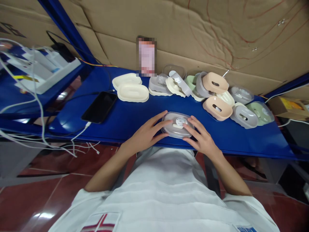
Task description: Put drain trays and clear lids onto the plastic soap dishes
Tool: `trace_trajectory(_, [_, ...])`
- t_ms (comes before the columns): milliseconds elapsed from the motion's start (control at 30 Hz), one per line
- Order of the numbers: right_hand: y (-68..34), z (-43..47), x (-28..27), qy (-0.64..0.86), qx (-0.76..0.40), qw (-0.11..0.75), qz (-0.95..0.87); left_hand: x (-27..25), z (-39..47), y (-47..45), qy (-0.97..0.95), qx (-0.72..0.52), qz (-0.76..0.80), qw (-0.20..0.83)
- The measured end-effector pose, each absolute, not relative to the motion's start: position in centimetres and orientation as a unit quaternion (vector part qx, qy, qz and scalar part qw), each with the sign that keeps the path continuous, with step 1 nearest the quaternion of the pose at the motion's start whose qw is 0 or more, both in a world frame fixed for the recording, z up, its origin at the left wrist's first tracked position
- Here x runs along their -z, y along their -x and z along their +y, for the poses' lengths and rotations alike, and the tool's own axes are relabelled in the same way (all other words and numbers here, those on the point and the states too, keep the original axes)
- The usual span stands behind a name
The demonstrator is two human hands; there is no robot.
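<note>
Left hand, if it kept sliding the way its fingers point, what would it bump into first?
The left hand points right, and its fingers already touch the clear-lidded grey box. Beyond that, probably the right hand on the box's other side.

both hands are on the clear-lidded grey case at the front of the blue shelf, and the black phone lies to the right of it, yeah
Not quite. The head view shows the left hand and right hand on the clear-lidded grey case at the front of the blue shelf, but the black phone lies to the left of it, not the right.
</note>
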State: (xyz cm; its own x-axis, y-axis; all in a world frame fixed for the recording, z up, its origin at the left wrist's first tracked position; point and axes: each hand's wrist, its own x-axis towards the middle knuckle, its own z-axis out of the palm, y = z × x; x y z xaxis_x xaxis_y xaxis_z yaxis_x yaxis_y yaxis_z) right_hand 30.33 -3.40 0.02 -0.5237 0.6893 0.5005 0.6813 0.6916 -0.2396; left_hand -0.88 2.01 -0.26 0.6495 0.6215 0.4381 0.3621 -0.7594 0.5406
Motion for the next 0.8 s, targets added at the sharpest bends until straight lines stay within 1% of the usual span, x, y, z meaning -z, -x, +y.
trace_trajectory(233, [-30.3,-3.25,-0.04,0.381,-0.02,0.32,-0.867,0.18,2.16,0.67,-0.881,-0.298,0.279,0.239])
trace_trajectory(467, [-30.29,-3.55,-0.03,0.392,-0.021,0.311,-0.865,0.36,2.08,0.61,-0.882,-0.294,0.278,0.243])
trace_trajectory(667, [-30.53,-3.82,-0.12,0.391,-0.004,0.281,-0.876,0.61,2.1,0.61,-0.887,-0.288,0.276,0.233])
trace_trajectory(800, [-30.64,-3.47,0.08,0.413,-0.046,0.265,-0.87,0.58,2.07,0.66,-0.882,-0.295,0.28,0.239])
